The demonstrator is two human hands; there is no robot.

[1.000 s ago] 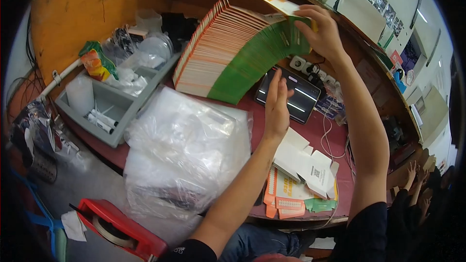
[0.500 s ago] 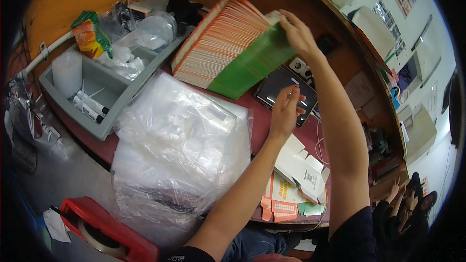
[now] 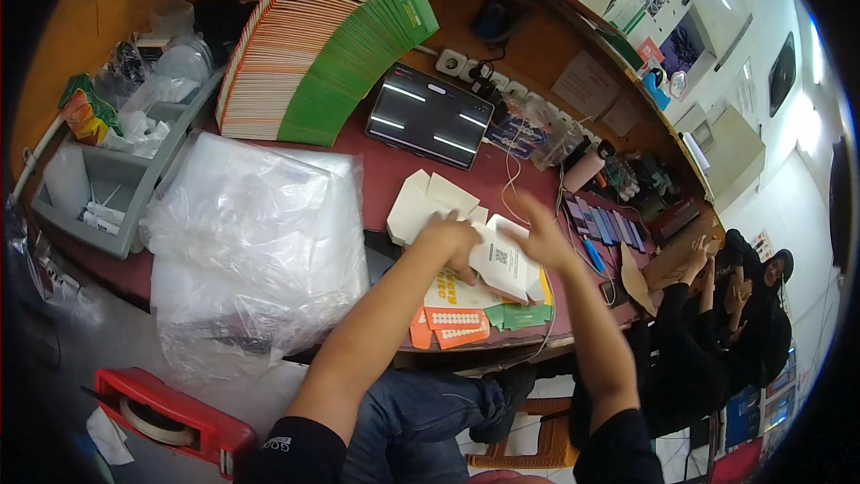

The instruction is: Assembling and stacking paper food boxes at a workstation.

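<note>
A white folding carton (image 3: 504, 262), partly unfolded with a black printed square on it, lies at the desk's near edge. My left hand (image 3: 451, 240) is over its left flaps, fingers apart and seemingly touching the card. Just right of the carton hovers my right hand (image 3: 545, 235), blurred, its thumb and fingers spread with nothing in them. Beneath the carton are a yellow-and-white printed sheet (image 3: 445, 294), orange card pieces (image 3: 459, 324) and green card pieces (image 3: 520, 315). A fanned stack of green-and-orange flat cartons (image 3: 345, 63) stands at the back left.
A pile of clear plastic bags (image 3: 255, 251) covers the desk's left part. Beyond the carton lies a black tablet (image 3: 430, 115). A grey organiser (image 3: 98, 229) and red tape dispenser (image 3: 170, 421) are at left. Power sockets (image 3: 452, 63) and cables line the back; people (image 3: 730, 305) sit at right.
Both hands have left the fanned green stack, which now stands by itself, and have come down to the white carton. The view has shifted to the right.
</note>
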